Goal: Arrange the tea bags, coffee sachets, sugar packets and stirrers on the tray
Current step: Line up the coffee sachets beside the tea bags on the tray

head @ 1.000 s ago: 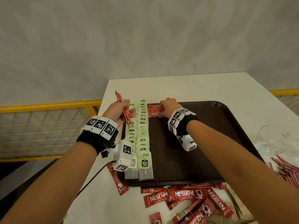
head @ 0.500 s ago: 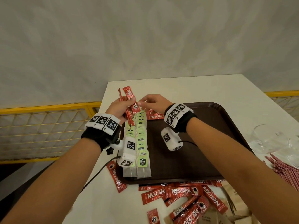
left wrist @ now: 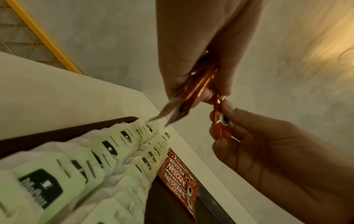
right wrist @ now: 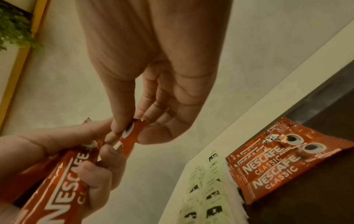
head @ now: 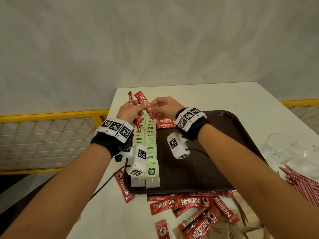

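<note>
Above the tray's far left corner, my left hand [head: 133,112] grips a bundle of red coffee sachets [head: 138,121] upright. My right hand [head: 156,107] meets it and pinches the lower end of one sachet [head: 142,100] from that bundle; the pinch [right wrist: 132,133] shows close up in the right wrist view. Two coffee sachets [head: 164,123] lie flat on the brown tray [head: 224,135] at its far edge. Beside them, two long rows of green-tagged tea bags [head: 151,152] run down the tray's left side.
Loose coffee sachets [head: 189,203] and brown sugar packets [head: 222,229] lie on the white table in front of the tray. Pink stirrers [head: 303,183] and a clear glass [head: 279,149] sit to the right. A yellow railing [head: 51,116] runs behind on the left.
My right hand left the sachets lying on the tray, rose to the left hand and took hold of one sachet in the bundle. The left hand lifted slightly.
</note>
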`<state>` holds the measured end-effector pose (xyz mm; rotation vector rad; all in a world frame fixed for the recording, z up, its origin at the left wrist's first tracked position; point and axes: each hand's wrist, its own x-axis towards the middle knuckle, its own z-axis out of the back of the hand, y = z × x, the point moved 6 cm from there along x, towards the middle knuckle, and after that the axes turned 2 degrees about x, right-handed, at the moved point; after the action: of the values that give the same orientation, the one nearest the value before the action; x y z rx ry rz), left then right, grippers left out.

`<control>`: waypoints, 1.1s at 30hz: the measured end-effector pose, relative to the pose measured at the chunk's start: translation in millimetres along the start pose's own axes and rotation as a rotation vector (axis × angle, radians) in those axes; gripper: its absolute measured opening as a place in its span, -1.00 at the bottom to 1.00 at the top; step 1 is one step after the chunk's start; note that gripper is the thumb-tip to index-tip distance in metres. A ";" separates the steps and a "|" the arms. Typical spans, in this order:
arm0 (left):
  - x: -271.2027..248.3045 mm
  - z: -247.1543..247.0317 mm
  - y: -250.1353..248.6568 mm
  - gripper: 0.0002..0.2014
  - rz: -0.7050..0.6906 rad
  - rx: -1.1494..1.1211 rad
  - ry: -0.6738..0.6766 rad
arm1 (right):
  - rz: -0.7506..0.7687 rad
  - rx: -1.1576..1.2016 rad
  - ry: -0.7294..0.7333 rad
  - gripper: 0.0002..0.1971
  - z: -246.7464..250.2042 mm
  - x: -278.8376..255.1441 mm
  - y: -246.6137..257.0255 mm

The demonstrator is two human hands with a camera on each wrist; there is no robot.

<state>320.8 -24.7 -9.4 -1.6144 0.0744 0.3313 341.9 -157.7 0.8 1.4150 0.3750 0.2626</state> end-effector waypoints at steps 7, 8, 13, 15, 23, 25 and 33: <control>-6.6 -6.4 4.3 -0.75 0.003 0.146 0.117 | -0.003 0.385 -0.138 -0.36 9.8 -5.0 2.7; -7.3 -6.7 5.0 -0.76 0.000 0.169 0.118 | -0.005 0.380 -0.138 -0.24 10.7 -5.2 2.2; -7.8 -5.7 3.2 -0.84 -0.010 0.218 0.087 | -0.009 0.342 -0.092 -0.23 12.7 -9.8 0.6; -6.8 -3.0 1.1 -0.84 -0.020 0.237 0.062 | 0.005 0.278 -0.116 -0.47 18.2 -11.6 1.8; -3.0 3.4 -1.8 -0.82 -0.015 0.202 -0.012 | 0.079 -0.052 -0.154 -0.56 28.3 -14.0 16.4; -4.1 0.7 3.8 -0.83 0.043 0.068 -0.013 | 0.048 0.220 -0.175 -0.43 26.1 -13.6 11.3; -11.7 -9.6 -3.5 -0.88 -0.038 0.134 0.038 | 0.032 0.204 -0.111 -0.91 16.9 -9.1 14.6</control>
<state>312.1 -35.7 -2.6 -1.4877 0.0930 0.2614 341.1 -174.6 18.1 1.6300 0.2939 0.1747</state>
